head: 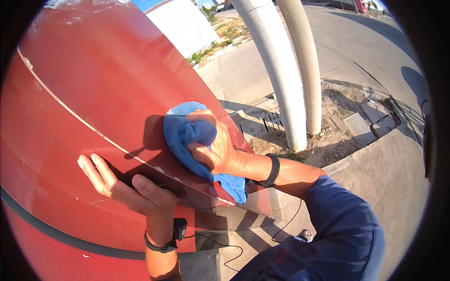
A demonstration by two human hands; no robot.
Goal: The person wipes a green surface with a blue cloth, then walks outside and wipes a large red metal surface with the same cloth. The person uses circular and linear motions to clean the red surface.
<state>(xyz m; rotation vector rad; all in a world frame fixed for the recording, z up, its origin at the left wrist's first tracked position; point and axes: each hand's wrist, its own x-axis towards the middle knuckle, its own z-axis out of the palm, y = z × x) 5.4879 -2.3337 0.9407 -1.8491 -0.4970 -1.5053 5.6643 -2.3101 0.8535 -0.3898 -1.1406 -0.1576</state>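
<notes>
My right hand (219, 147) grips a bunched blue cloth (179, 140), its fingers sunk into the fabric. The cloth lies against a smooth, glossy red panel (105, 91) near its right edge, and a loose end hangs below my wrist. Lower left, my left hand (137, 193) holds nothing. Its fingers are extended and the thumb stands apart; whether they touch the red surface I cannot tell. A pale, chipped seam (95, 131) runs diagonally across the panel between my hands. Both wrists wear black bands, the left one with a small black device (180, 229).
Below the panel run a dark strip (88, 246) and a red textured floor (70, 258). Thin black cables (242, 251) hang near both wrists. Two pale poles (281, 70) rise from broken ground on the right. Beyond are concrete paving (351, 45) and a white wall (179, 28).
</notes>
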